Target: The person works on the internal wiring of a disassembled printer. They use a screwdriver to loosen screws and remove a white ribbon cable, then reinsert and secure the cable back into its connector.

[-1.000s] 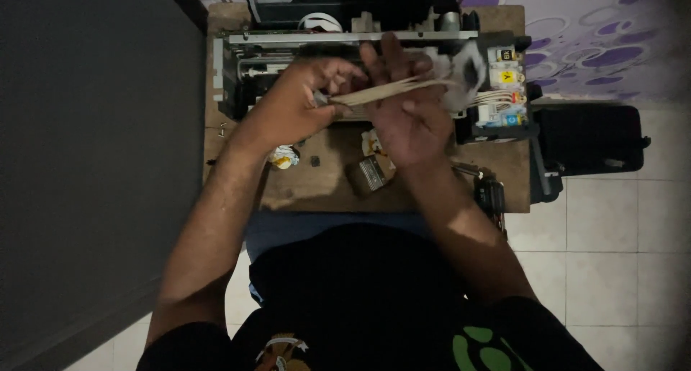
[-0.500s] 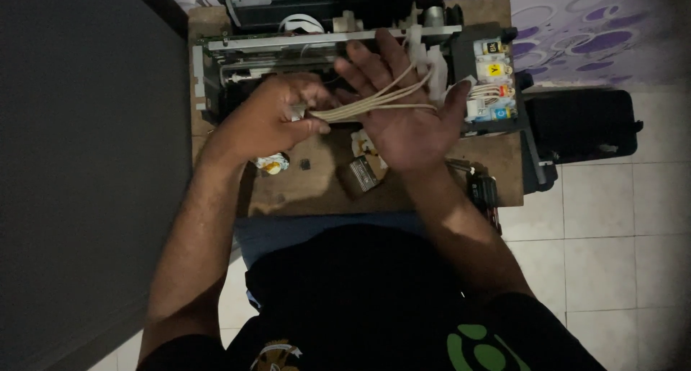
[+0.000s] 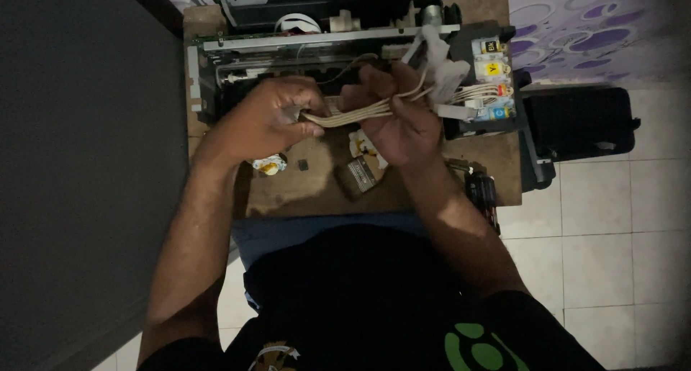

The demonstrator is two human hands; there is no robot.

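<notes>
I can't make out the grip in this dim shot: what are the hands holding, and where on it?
Both hold the flat band of pale tubes: left hand pinches its free end, right hand grips the middle.

Fingers of the right hand (image 3: 396, 123), spread open before, now curled shut around the bundle of pale tubes (image 3: 356, 114). Left hand (image 3: 270, 119) lower and nearer the body, grip pinching the bundle's end. Tubes bowed now, no longer straight.
</notes>
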